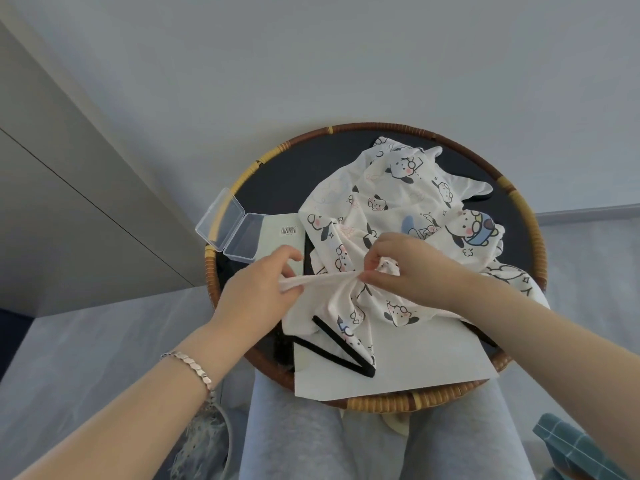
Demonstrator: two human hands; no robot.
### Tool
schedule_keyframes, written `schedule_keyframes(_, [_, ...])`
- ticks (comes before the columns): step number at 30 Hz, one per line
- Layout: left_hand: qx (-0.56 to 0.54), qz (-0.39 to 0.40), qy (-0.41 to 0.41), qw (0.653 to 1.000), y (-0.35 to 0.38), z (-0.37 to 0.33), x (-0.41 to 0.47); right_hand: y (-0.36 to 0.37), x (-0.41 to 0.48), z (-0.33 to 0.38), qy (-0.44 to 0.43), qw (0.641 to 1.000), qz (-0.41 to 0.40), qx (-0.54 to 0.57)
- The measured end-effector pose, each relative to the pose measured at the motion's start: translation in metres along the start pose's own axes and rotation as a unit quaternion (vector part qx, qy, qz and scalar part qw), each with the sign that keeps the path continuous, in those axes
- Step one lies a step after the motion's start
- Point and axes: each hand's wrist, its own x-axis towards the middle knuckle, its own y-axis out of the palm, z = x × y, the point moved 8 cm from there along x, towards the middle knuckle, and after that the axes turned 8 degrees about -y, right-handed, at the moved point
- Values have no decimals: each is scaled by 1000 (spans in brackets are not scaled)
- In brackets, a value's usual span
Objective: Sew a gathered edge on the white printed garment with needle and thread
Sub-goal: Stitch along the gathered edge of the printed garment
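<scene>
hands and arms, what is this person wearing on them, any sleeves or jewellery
No sleeves show: both forearms are bare up to the frame edge. The left hand has a silver bracelet of flat linked segments at its wrist. The right hand and its wrist carry nothing visible. No watch, ring or glove shows on either hand.

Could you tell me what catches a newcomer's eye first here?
The white garment printed with cartoon dogs, heaped on a round rattan-rimmed tray. At its near edge the right hand pinches a gathered bunch while the left hand holds a strip of it taut. An open clear box lies at the tray's left rim.
</scene>
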Motion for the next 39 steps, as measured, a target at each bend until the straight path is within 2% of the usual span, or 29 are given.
schedule_keyframes(3, [14,-10,-34,999,9,8,-3,5,1,-3,8,1000,12,4])
schedule_keyframes(7, [-63,-128,50,988,5,-17,-28,14,-1,-7,26,999,15,39])
schedule_keyframes(9, [-93,-135,56,985,11,-22,-36,15,-1,-7,27,998,14,49])
schedule_keyframes(10, [-105,-99,43,989,20,-22,-36,15,-1,-6,26,998,15,52])
schedule_keyframes(12, [-146,36,-11,988,46,-18,-29,14,-2,-5,24,998,18,58])
schedule_keyframes(14, [-201,132,-67,968,62,-13,-24,12,-2,-6,21,998,9,62])
schedule_keyframes(18, [-189,141,-82,968,55,-5,-14,6,-5,-8,24,997,4,69])
schedule_keyframes(22, [-186,215,-128,950,53,8,-14,5,-7,-13,39,997,6,73])
schedule_keyframes(25, [-246,273,-201,908,60,20,-20,2,-7,-15,55,994,-11,89])
schedule_keyframes(29, [-429,319,-258,805,69,15,-28,-16,-8,-16,65,990,-90,89])
schedule_keyframes(32, [-519,286,-247,767,64,1,-23,-32,-10,-23,79,981,-156,80])
schedule_keyframes(35, [-593,168,-262,742,49,2,-10,-39,-10,-29,86,977,-178,78])
schedule_keyframes(36, [-589,116,-258,757,41,4,-6,-40,-10,-29,85,977,-178,79])
schedule_keyframes(37, [-560,65,-238,790,30,4,-2,-40,-11,-28,84,978,-174,80])
schedule_keyframes(39, [-449,-28,-164,878,5,1,1,-37,-11,-25,79,982,-153,75])
